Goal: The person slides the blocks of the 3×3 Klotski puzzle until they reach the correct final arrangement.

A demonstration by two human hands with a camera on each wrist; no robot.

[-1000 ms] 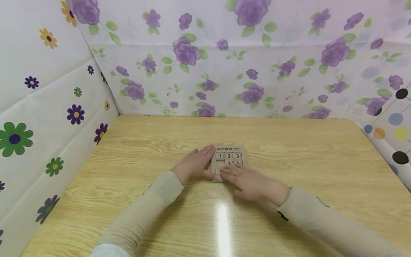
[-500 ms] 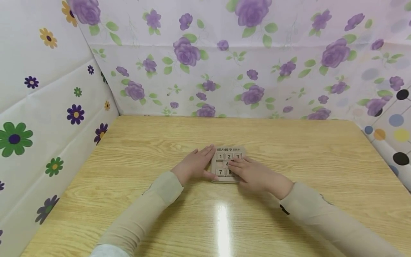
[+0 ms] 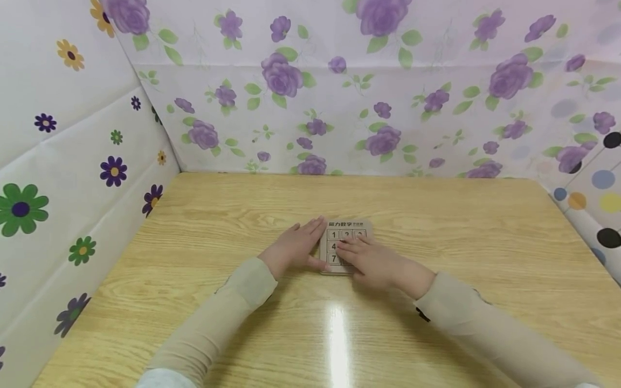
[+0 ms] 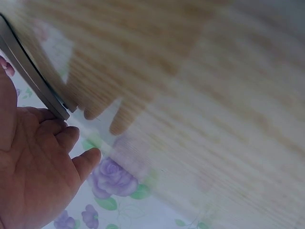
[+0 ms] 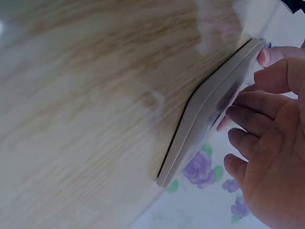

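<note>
A flat number slide puzzle [image 3: 342,226] lies on the wooden table, with Chinese lettering printed above its tiles. Tiles 1, 4 and 7 show down its left column; the 2 and 3 are partly covered. Along the left edge rests my left hand [image 3: 296,249], fingers straight beside the upper corner and thumb at the lower one. My right hand [image 3: 375,264] lies over the lower right tiles, its extended fingertips touching near the middle and hiding several of them. From the right wrist view, the fingers [image 5: 252,119] reach over the puzzle's face.
The wooden table [image 3: 233,210] spreads around the puzzle, with a bright light reflection [image 3: 338,345] in front. Behind stands a sheet with purple flowers [image 3: 281,75]. A flower-patterned sheet [image 3: 73,161] borders the left, and a dotted one [image 3: 604,178] the right.
Tile 4 has slid left into the gap in the left column. My right hand first moved right and uncovered 7 and 8, then came back left over the tiles. My left hand stays put.
</note>
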